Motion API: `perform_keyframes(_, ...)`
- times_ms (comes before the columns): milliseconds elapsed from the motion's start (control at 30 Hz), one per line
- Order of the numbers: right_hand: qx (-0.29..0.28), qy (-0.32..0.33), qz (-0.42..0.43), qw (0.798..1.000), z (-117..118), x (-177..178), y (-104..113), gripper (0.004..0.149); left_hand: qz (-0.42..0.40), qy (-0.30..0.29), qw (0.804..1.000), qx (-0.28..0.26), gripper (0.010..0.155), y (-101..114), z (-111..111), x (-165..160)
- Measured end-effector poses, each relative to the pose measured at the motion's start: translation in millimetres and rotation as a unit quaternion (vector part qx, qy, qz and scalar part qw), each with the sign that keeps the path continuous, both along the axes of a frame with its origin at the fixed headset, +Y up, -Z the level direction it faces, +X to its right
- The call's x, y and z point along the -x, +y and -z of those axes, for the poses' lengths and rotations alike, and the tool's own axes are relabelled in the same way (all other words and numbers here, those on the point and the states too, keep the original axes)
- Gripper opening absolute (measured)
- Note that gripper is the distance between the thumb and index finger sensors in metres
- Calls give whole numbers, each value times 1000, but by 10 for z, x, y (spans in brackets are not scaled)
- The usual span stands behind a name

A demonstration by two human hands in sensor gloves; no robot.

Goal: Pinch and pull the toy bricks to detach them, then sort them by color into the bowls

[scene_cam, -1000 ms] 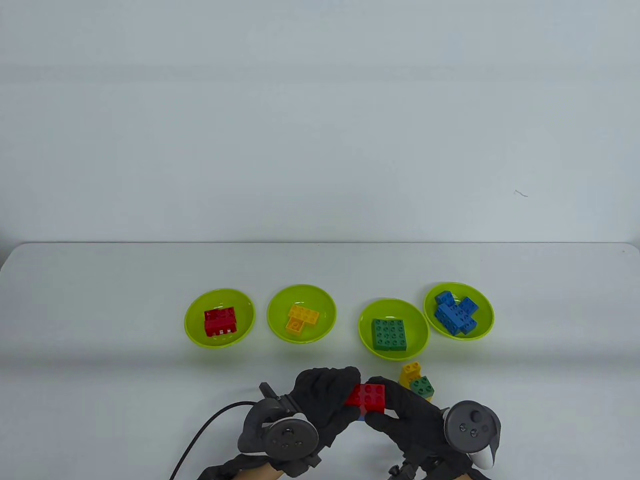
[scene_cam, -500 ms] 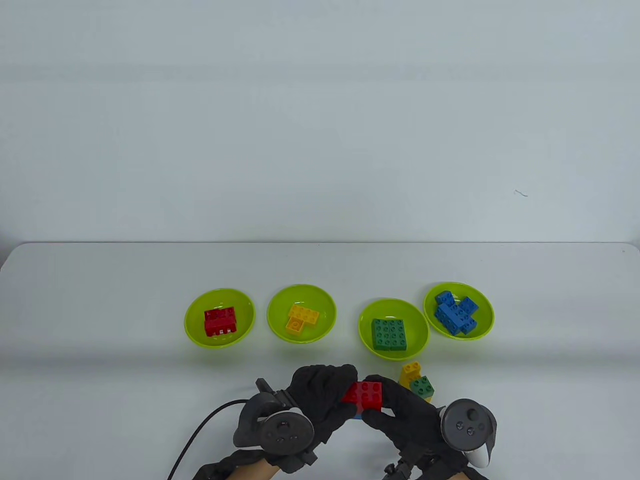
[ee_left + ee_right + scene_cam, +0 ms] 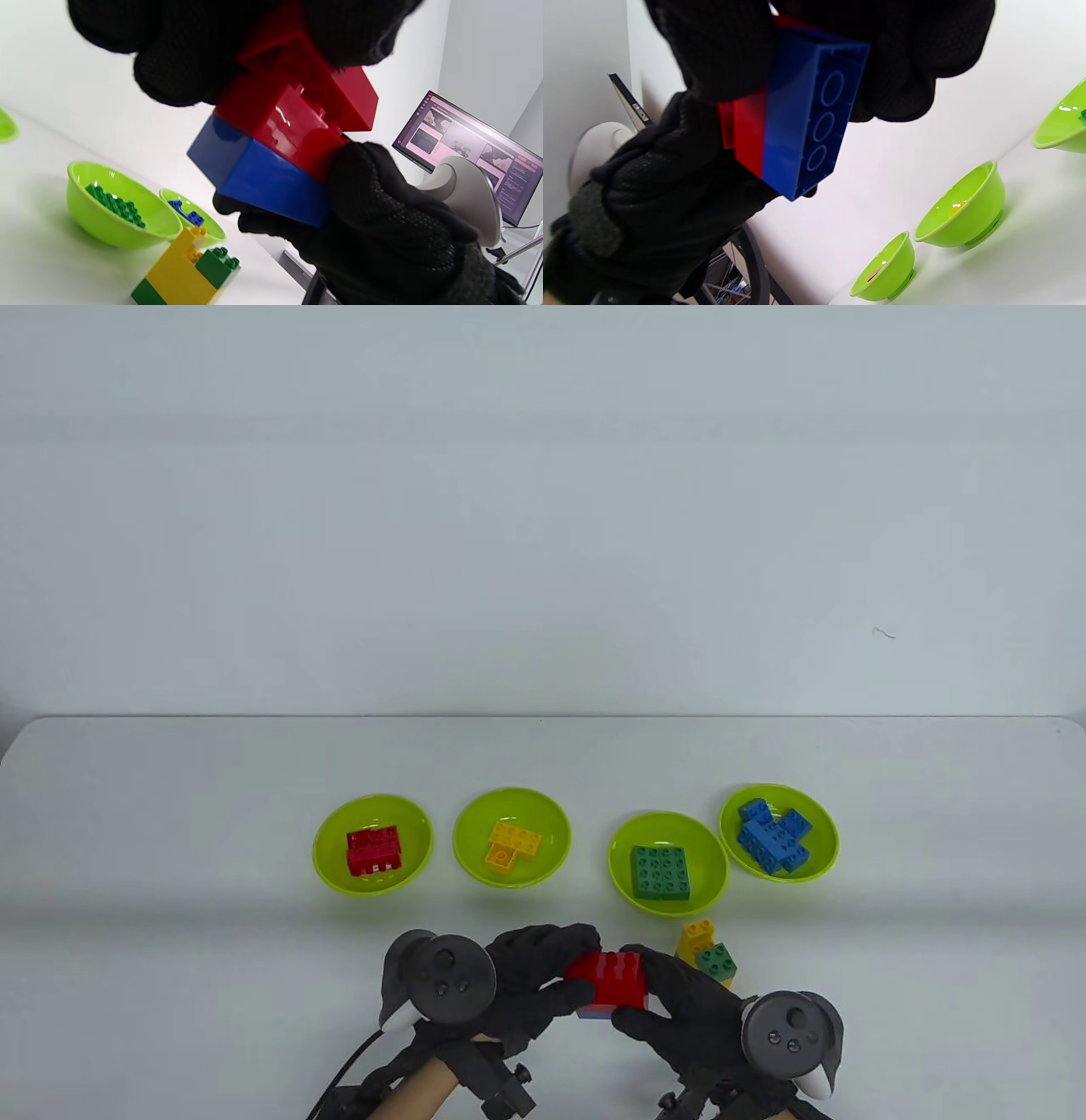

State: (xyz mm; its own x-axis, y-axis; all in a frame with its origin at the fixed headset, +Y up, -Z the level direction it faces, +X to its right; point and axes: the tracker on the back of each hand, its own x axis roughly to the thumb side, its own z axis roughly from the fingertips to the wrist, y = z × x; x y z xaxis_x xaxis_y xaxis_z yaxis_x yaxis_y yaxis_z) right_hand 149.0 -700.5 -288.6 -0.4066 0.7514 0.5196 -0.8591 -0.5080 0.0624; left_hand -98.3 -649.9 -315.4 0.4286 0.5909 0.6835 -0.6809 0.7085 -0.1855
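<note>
Sitting in a row on the worktop [image 3: 170, 814] beyond both hands, four lime bowls hold sorted bricks: the red-brick bowl [image 3: 327, 848] lies beyond the left hand [image 3: 530, 984], the yellow-brick bowl [image 3: 467, 836] just right of it, the green-brick bowl [image 3: 624, 857] beyond the right hand [image 3: 687, 1010], and the blue-brick bowl [image 3: 734, 823] farther right. A small stack of yellow and green bricks [image 3: 708, 954] stands on the worktop just beyond the right hand. Between the hands, raised off the worktop, is a red brick [image 3: 607, 977] joined to a blue brick [image 3: 258, 178]. The left hand's fingers curl round the red brick from the left, while the right hand grips the blue brick from the right, thumb underneath. Compared with half a second ago, the left hand has rolled so its tracker [image 3: 441, 976] now faces up and sits farther from the person, and the red brick has tilted, showing its side rather than its studs.
</note>
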Motion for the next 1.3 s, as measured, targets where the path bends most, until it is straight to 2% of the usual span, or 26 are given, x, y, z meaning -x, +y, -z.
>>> perform_keyframes(133, 3, -19, 0, 1000, 13, -70, -13, 62, -3, 55, 997, -49, 64, 130, 56, 188)
perform_keyframes(267, 7, -28, 17, 999, 24, -117, 30, 62, 26, 159, 984, -77, 64, 147, 329, 548)
perform_keyframes(367, 9, -27, 22, 999, 30, -127, 41, 62, 56, 235, 970, -40, 64, 54, 645, 876)
perform_keyframes(467, 9, -25, 25, 999, 28, -129, 41, 62, 101, 293, 950, -20, 64, -80, 868, 1148)
perform_keyframes(700, 13, -19, 28, 999, 34, -127, 38, 62, 173, 371, 911, 51, 64, -473, 1174, 1557)
perform_keyframes(900, 18, -21, 27, 999, 49, -128, 7, 62, 202, 380, 899, 75, 64, -733, 1292, 1612)
perform_keyframes(1033, 21, -23, 25, 999, 60, -131, -2, 62, 256, 368, 892, 59, 65, -705, 1329, 1617)
perform_keyframes(1100, 22, -25, 26, 999, 60, -137, -7, 62, 264, 362, 892, 63, 74, -625, 1291, 1600)
perform_keyframes(1167, 24, -25, 27, 999, 64, -142, -8, 62, 248, 344, 903, 63, 79, -510, 1229, 1551)
perform_keyframes(1300, 29, -25, 38, 999, 66, -153, -11, 62, 158, 254, 953, 51, 81, -227, 984, 1259)
